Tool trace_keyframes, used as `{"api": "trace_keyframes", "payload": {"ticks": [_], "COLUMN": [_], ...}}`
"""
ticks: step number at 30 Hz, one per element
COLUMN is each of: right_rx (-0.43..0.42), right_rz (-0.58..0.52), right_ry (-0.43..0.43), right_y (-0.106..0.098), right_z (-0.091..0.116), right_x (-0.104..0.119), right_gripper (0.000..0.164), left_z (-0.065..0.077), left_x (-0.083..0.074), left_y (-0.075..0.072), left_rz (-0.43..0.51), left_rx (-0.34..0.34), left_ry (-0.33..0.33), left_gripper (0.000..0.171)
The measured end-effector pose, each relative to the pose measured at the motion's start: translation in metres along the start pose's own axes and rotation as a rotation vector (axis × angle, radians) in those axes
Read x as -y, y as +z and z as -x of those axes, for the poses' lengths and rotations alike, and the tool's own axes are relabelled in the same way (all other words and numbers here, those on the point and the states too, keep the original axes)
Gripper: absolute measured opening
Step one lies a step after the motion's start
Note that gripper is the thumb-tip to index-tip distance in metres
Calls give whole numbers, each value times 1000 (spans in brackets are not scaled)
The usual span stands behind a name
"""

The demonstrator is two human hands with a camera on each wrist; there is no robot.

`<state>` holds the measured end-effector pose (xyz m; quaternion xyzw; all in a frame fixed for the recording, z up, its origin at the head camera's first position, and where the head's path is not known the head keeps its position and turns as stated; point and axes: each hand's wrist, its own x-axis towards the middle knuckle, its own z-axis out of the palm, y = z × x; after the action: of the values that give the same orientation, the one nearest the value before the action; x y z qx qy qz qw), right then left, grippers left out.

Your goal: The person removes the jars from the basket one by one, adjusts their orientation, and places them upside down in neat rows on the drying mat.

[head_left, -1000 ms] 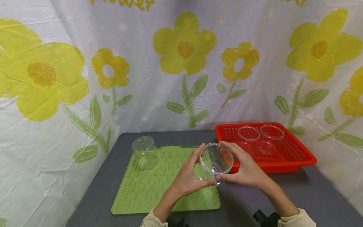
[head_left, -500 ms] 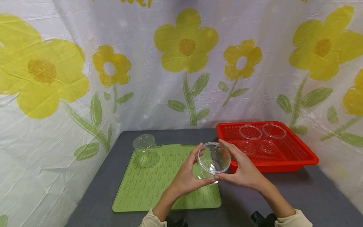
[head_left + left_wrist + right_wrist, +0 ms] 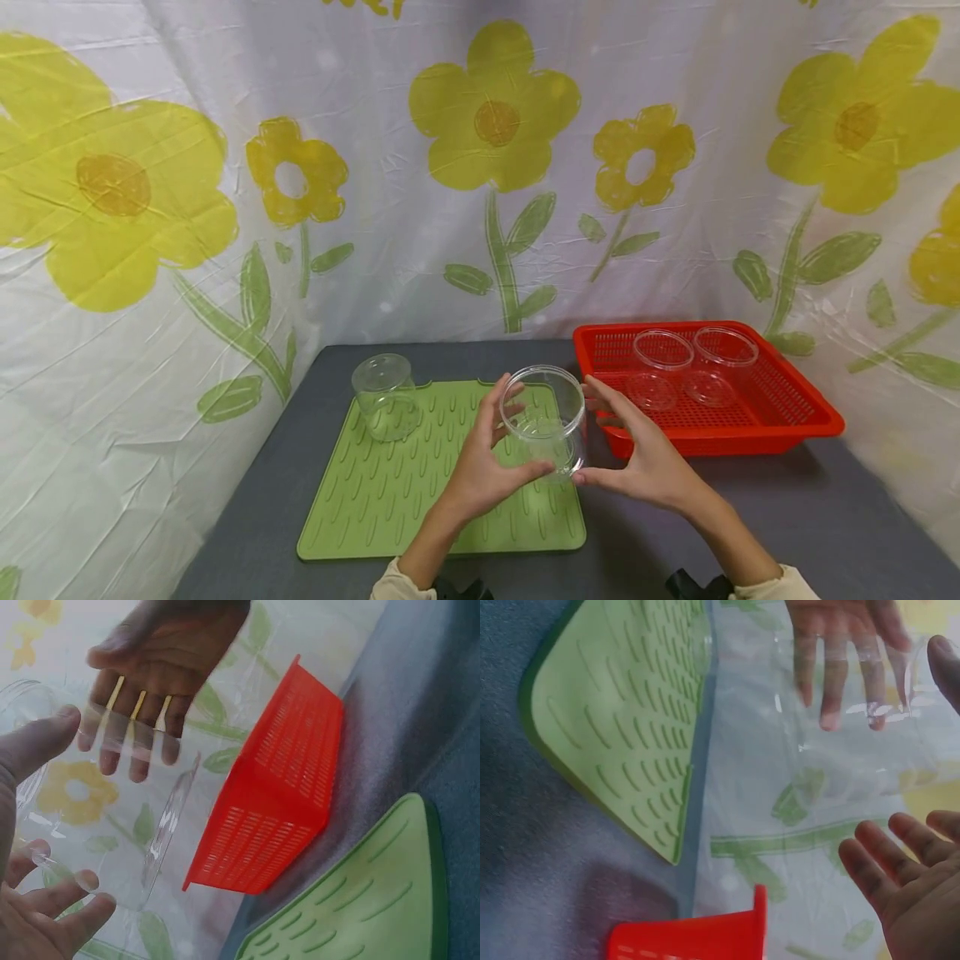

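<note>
A clear plastic jar is held in the air above the green mat, its round rim tilted toward the head camera. My left hand grips it from the left, thumb in front and fingers round the far side, as the left wrist view shows. On the other side, my right hand is spread beside the jar. In the right wrist view the right fingers stand apart from the jar wall. Another clear jar stands at the back left corner of the green ridged mat.
To the right is a red slotted basket with two clear jars inside, one on the left and one on the right. All stand on a dark grey table. Behind hangs a white flowered curtain.
Both hands gripped the jar earlier. Now the right hand has let go and opened, while the left hand has carried the jar slightly left.
</note>
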<state>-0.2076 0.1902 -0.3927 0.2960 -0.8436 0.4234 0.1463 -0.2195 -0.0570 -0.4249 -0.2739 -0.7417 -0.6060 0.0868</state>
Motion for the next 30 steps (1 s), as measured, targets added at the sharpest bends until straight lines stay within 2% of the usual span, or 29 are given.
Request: {"api": "trace_keyframes", "payload": {"ticks": [4,10,14,22,30], "right_rx": [-28,-78,-80,-68,-75], "right_rz": [-48,-106,-129,-118,-101], "right_ry": [-5,-27,-15,60,67], "right_y": [7,18,24,30,30], "right_z": [4,8,9,11,11], "right_x": [-4,-10,-11,-8,-6], "right_gripper": [111,111,110,110,108], "left_z": [1,2,3,4,4], "left_x": [2,4,6,5,4], "left_y": [-1,-1,1,8,9], "left_rz": [76,140,206,294,329], "left_rx": [-6,2,12,13,32], "left_ry": [-8,-4,-7,-6,0], "left_gripper": [110,106,105,103,104]}}
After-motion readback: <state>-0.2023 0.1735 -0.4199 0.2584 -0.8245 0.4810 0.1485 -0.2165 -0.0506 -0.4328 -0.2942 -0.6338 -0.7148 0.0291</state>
